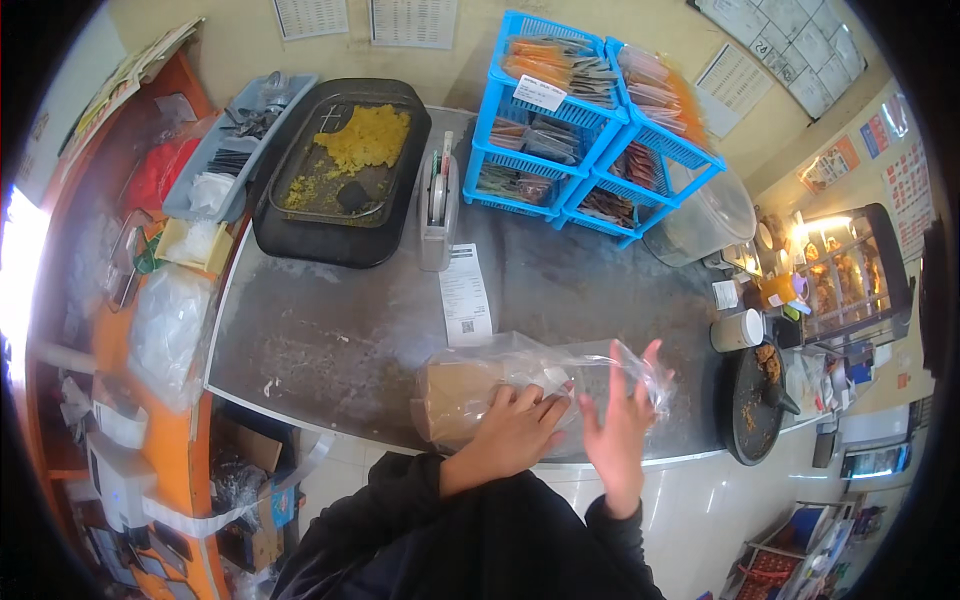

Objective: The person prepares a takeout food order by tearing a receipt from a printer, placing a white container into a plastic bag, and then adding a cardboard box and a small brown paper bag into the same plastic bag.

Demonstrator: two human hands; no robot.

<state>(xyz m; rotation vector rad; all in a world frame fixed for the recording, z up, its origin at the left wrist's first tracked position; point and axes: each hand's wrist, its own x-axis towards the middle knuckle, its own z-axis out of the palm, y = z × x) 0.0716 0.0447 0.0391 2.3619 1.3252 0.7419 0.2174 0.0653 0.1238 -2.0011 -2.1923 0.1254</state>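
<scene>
A clear plastic bag lies along the near edge of the metal worktop, with a brown cardboard box inside its left end. My left hand rests on the bag over the right part of the box, its fingers bent; whether they grip the film cannot be told. My right hand is raised at the bag's right end, fingers spread, with clear film around the fingertips. Just beyond the bag lies a printed paper receipt, its near end meeting the film. A tape dispenser stands past the receipt.
Blue plastic baskets of sachets stand stacked at the back. Left of them is a black tray with yellow crumbs. A dark round dish and a white-lidded container stand at right. An orange shelf borders the left.
</scene>
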